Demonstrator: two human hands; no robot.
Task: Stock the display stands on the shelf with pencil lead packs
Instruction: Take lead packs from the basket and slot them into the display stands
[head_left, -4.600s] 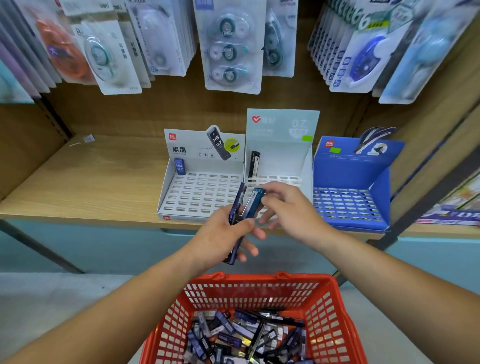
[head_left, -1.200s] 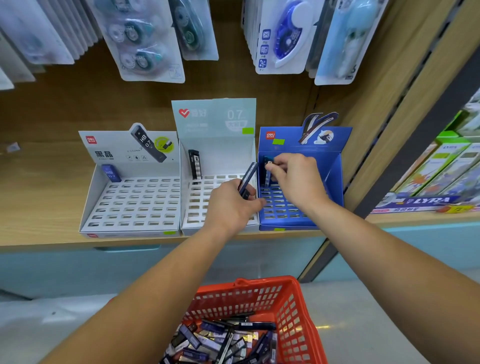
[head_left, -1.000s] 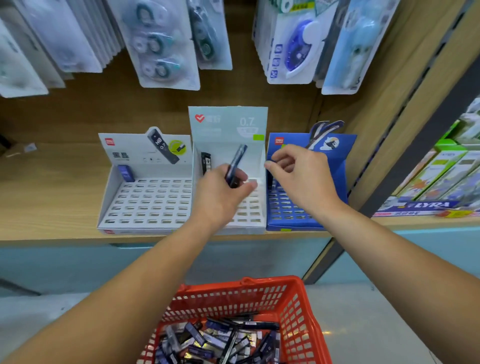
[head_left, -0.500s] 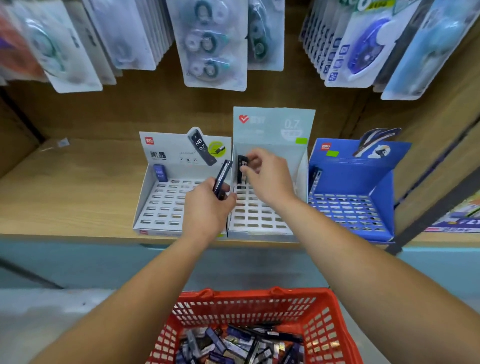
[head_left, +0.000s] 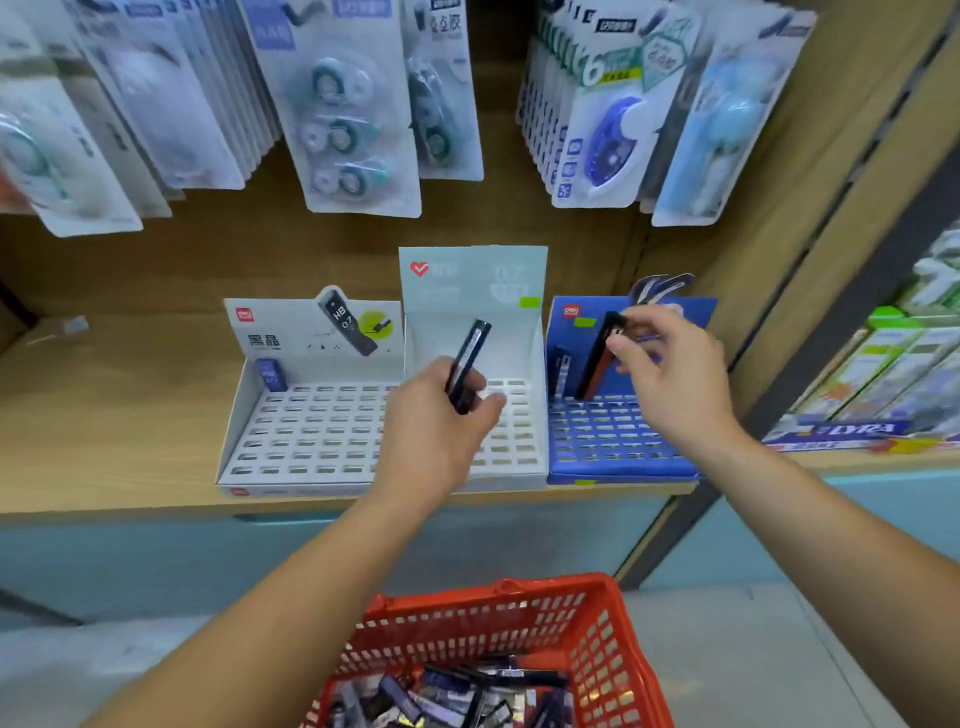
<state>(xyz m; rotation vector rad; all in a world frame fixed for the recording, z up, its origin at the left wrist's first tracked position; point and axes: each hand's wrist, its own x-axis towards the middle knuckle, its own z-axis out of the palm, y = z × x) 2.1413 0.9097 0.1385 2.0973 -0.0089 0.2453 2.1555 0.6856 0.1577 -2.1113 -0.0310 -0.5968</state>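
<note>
Three slotted display stands sit side by side on the wooden shelf: a white one (head_left: 311, 436) on the left, a pale one (head_left: 514, 436) in the middle, a blue one (head_left: 623, 457) on the right. My left hand (head_left: 441, 431) grips a dark lead pack (head_left: 470, 358) upright in front of the middle stand. My right hand (head_left: 670, 374) pinches the top of a dark pack with a reddish side (head_left: 597, 358), its lower end at the blue stand's back row. Another dark pack (head_left: 558, 369) stands in that stand's back left corner. A small blue pack (head_left: 270, 375) stands in the white stand.
A red basket (head_left: 597, 618) with several loose lead packs (head_left: 457, 691) is below the shelf edge, between my arms. Correction tape blister cards (head_left: 343, 130) hang above the stands. Boxed goods (head_left: 883, 395) fill the shelf to the right.
My right hand has moved from the middle stand's back row to the blue stand, now with a dark pack in its fingers. My left hand stays in front of the middle stand with its pack.
</note>
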